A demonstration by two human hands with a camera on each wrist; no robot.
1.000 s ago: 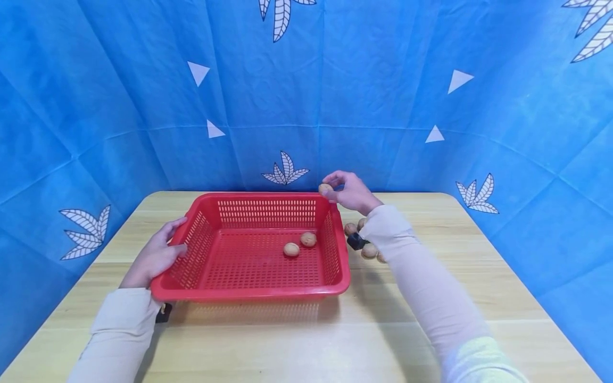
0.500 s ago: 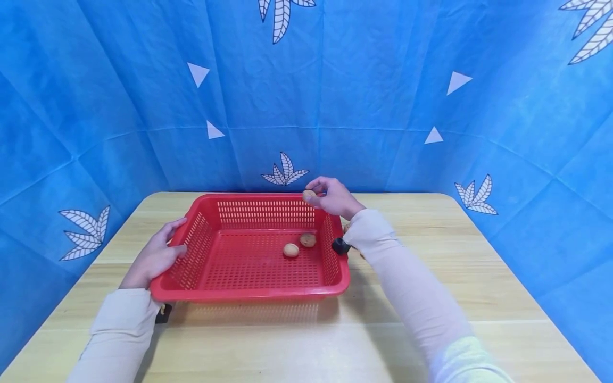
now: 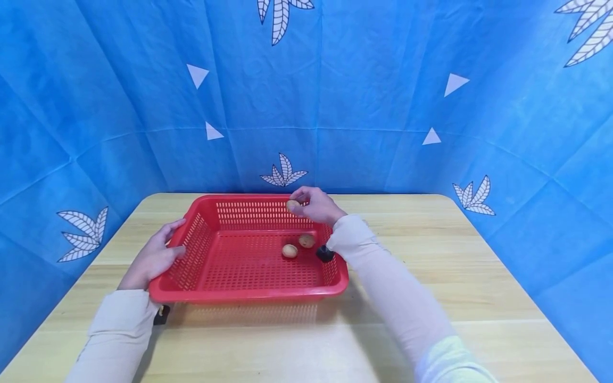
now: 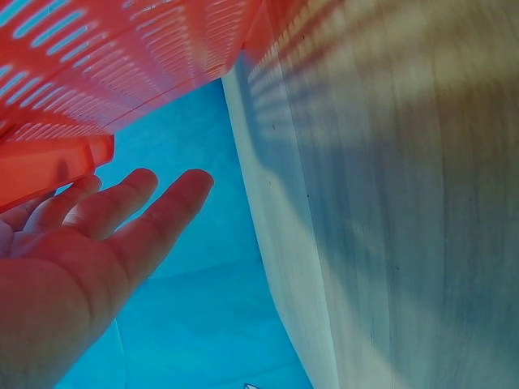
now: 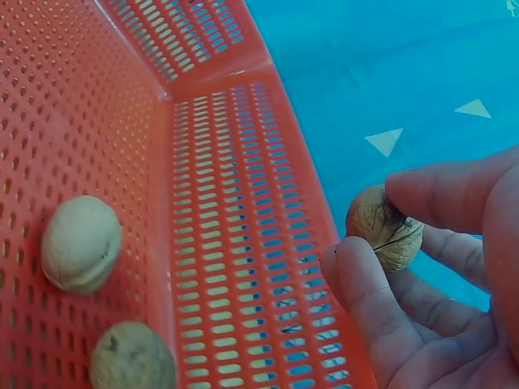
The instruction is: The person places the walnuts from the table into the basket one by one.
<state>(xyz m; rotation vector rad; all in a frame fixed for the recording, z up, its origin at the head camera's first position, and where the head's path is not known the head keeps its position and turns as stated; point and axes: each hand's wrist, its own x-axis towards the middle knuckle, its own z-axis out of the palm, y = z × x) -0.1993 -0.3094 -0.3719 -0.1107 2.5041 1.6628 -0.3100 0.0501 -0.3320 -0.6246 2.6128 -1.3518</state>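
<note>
A red plastic basket (image 3: 249, 293) with slotted walls stands on the table. My left hand (image 3: 155, 255) grips its left rim, thumb inside; the left wrist view shows the fingers (image 4: 162, 215) outside, below the rim. My right hand (image 3: 317, 206) pinches a walnut (image 5: 381, 231) between thumb and fingertips, over the inside of the basket near its back wall. Two more walnuts lie on the basket floor toward the right: a paler one (image 3: 289, 251) and a browner one (image 3: 306, 241). The right forearm crosses above the basket's right rim.
A wooden table (image 3: 455, 298) extends to the right and front of the basket. A blue patterned cloth (image 3: 383, 96) hangs behind and at both sides. Dark wrist-worn pieces show beneath both cuffs, the right one (image 3: 325, 254) over the basket.
My right hand has carried its walnut left and down, from the back right corner to over the basket. The sleeve now hides the walnuts on the table. My left hand holds its place.
</note>
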